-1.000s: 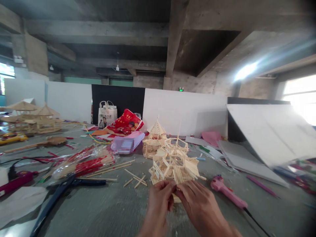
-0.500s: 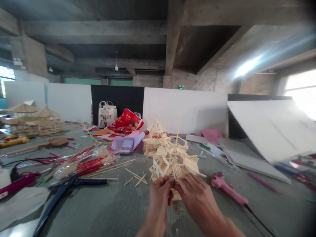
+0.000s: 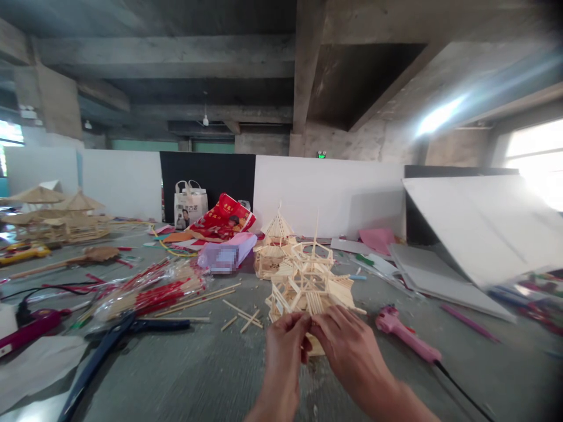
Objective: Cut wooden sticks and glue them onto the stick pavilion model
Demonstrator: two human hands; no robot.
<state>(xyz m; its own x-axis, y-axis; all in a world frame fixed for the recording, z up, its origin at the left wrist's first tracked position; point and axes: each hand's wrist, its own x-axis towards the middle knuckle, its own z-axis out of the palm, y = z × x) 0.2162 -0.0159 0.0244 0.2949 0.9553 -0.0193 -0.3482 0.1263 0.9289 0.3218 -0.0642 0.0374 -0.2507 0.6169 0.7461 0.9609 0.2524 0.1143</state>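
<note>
A model pavilion made of thin wooden sticks [image 3: 314, 272] stands on the table in front of me, with slatted roof panels, open hexagonal framing and one tall upright stick. At its near side, my left hand [image 3: 285, 340] is closed in a pinch. Right beside it, my right hand [image 3: 347, 337] is also closed, its fingertips meeting those of the left. Both sets of fingertips are at the lower end of a front slatted panel [image 3: 315, 303]. Whatever is pinched between them is hidden by the fingers. Behind is a second pointed stick roof [image 3: 278, 227].
A pink glue gun [image 3: 409, 337] with a black cord lies to the right. On the left are a dark blue cutter [image 3: 103, 360], loose sticks [image 3: 241, 315], bundled red-tipped sticks [image 3: 162, 293] and a magenta tool [image 3: 33, 331]. White boards [image 3: 444, 281] lean at the right.
Both hands keep the same pinch at the model's front. The whole view has shifted very slightly; nothing else has visibly moved.
</note>
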